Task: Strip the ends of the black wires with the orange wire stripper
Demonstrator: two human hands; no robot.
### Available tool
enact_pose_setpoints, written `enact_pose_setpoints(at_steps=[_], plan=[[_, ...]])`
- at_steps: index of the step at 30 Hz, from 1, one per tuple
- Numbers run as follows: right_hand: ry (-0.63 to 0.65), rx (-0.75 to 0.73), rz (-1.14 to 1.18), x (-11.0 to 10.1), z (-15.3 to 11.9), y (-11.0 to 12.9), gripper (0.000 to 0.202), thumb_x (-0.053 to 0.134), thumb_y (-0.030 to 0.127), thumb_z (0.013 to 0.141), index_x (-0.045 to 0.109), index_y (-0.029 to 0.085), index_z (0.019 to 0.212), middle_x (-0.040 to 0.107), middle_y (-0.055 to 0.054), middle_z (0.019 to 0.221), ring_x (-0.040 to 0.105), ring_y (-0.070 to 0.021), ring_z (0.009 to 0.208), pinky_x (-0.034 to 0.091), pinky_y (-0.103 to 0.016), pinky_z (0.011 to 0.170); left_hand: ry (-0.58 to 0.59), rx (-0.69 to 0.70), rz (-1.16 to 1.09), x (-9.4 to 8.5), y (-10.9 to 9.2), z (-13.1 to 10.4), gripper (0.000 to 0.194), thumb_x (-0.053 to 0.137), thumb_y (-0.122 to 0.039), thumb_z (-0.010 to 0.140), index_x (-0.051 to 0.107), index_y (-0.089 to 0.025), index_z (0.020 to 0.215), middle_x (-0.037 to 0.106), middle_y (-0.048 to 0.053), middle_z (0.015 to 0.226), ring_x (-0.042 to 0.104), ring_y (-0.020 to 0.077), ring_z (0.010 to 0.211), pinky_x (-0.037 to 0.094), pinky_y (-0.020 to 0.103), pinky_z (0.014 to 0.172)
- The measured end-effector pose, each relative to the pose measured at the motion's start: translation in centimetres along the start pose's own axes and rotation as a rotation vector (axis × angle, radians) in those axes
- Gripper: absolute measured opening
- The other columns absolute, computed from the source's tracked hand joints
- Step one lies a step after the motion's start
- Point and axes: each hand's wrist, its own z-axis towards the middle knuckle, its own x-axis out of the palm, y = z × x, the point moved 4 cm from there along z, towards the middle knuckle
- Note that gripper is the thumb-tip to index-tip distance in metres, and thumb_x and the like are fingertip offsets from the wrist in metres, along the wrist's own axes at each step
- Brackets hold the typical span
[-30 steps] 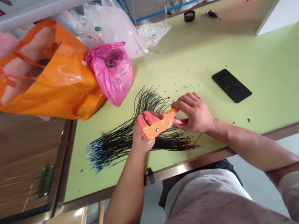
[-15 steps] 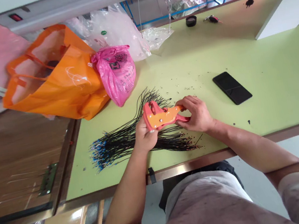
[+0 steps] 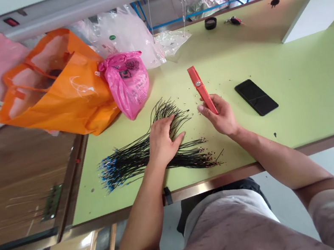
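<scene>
Half a second ago both hands were at the wire stripper; now it has swung away from the left hand and points toward the desk's far edge, seen edge-on. The right hand alone holds it, its grip closed around the handle end, the thumb along one side and the tool's head lifted clear of the wires.

The left hand has come down over the black wires, palm down. Its grip is spread, the thumb well apart from the fingers; whether a single wire is caught under the fingertips cannot be told.

The wires lie along the near part of the desk, their blue ends toward its left edge. Toward the right they part into an upper fan with dark ends and a lower group with coppery ends, close to the near edge.

For the work, I judge this to be a break between two uses of the stripper, with the left hand free to sort the wires. The smartphone lies to the right of the right hand, apart from it.
</scene>
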Motion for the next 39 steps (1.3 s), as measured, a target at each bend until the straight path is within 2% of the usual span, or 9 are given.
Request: enact_pose_setpoints(at_steps=[4, 8, 13, 14, 16, 20, 26, 32, 39], plan=[[0.003, 0.008, 0.018, 0.1, 0.0, -0.2, 0.069, 0.087, 0.083, 0.078, 0.068, 0.024, 0.109, 0.061, 0.002, 0.086, 0.054, -0.0148, 0.074, 0.048, -0.035, 0.068, 0.042, -0.085, 0.109, 0.0, 1.8, -0.1, 0.064, 0.081, -0.042, 0.093, 0.063, -0.019, 0.149, 0.068, 0.022, 0.145, 0.057, 0.0453, 0.142, 0.044, 0.065, 0.124], [0.007, 0.005, 0.004, 0.1, 0.0, -0.1, 0.068, 0.087, 0.082, 0.077, 0.067, 0.024, 0.106, 0.062, 0.002, 0.087, 0.056, -0.0153, 0.075, 0.050, -0.036, 0.069, 0.006, -0.161, 0.140, -0.1, 3.0, 0.0, 0.055, 0.075, -0.039, 0.097, 0.064, -0.019, 0.146, 0.068, 0.023, 0.143, 0.058, 0.0459, 0.139, 0.047, 0.067, 0.120], [-0.006, 0.000, 0.019, 0.1, 0.4, 0.2, 0.068, 0.090, 0.082, 0.075, 0.066, 0.025, 0.103, 0.062, 0.002, 0.086, 0.056, -0.0151, 0.076, 0.051, -0.036, 0.072, -0.091, -0.040, 0.049, -1.1, 0.5, 0.3, 0.040, 0.077, -0.040, 0.097, 0.071, -0.024, 0.133, 0.070, 0.017, 0.141, 0.060, 0.0398, 0.138, 0.046, 0.060, 0.123], [-0.009, 0.002, 0.025, 0.0, 0.4, 0.2, 0.069, 0.090, 0.082, 0.074, 0.066, 0.025, 0.103, 0.063, 0.002, 0.087, 0.056, -0.0151, 0.076, 0.052, -0.036, 0.073, -0.068, 0.006, 0.012, -1.2, -0.3, 0.3, 0.031, 0.074, -0.041, 0.100, 0.074, -0.025, 0.126, 0.073, 0.015, 0.134, 0.063, 0.0371, 0.133, 0.048, 0.057, 0.121], [-0.014, 0.006, 0.037, 0.0, 0.6, 0.3, 0.071, 0.090, 0.084, 0.072, 0.065, 0.025, 0.103, 0.064, 0.002, 0.088, 0.057, -0.0152, 0.077, 0.053, -0.036, 0.075, 0.090, 0.112, -0.069, -1.0, -1.8, 0.2, 0.022, 0.068, -0.042, 0.105, 0.078, -0.025, 0.115, 0.078, 0.011, 0.121, 0.070, 0.0316, 0.118, 0.055, 0.051, 0.111], [-0.028, 0.008, 0.038, -0.2, 0.9, 0.2, 0.072, 0.088, 0.085, 0.073, 0.065, 0.025, 0.104, 0.064, 0.003, 0.086, 0.057, -0.0147, 0.076, 0.053, -0.035, 0.074, 0.420, 0.225, -0.108, -0.4, -3.3, -0.3, 0.024, 0.063, -0.041, 0.108, 0.080, -0.025, 0.108, 0.082, 0.010, 0.113, 0.074, 0.0290, 0.111, 0.059, 0.045, 0.103], [-0.028, 0.022, 0.026, -0.1, 1.1, -0.2, 0.073, 0.084, 0.087, 0.076, 0.065, 0.025, 0.108, 0.064, 0.003, 0.086, 0.056, -0.0149, 0.076, 0.050, -0.035, 0.073, 0.565, 0.191, 0.064, 0.0, -4.0, 0.3, 0.013, 0.070, -0.034, 0.101, 0.079, -0.025, 0.106, 0.081, 0.010, 0.113, 0.074, 0.0317, 0.112, 0.059, 0.044, 0.100], [-0.028, 0.013, 0.041, 0.1, 0.9, 0.1, 0.072, 0.087, 0.084, 0.074, 0.066, 0.024, 0.107, 0.064, 0.003, 0.084, 0.055, -0.0145, 0.074, 0.051, -0.034, 0.073, 0.579, 0.180, 0.206, 1.1, -5.1, 1.0, 0.012, 0.065, -0.016, 0.095, 0.072, -0.024, 0.089, 0.077, 0.012, 0.098, 0.075, 0.0344, 0.102, 0.059, 0.046, 0.095], [-0.025, 0.028, 0.060, 0.0, 0.9, 0.0, 0.067, 0.090, 0.077, 0.074, 0.066, 0.024, 0.106, 0.065, 0.004, 0.083, 0.058, -0.0152, 0.076, 0.052, -0.034, 0.074, 0.456, 0.111, 0.158, 1.0, -3.7, 0.6, 0.009, 0.062, -0.020, 0.096, 0.070, -0.024, 0.096, 0.080, 0.011, 0.095, 0.078, 0.0317, 0.091, 0.061, 0.043, 0.087]])
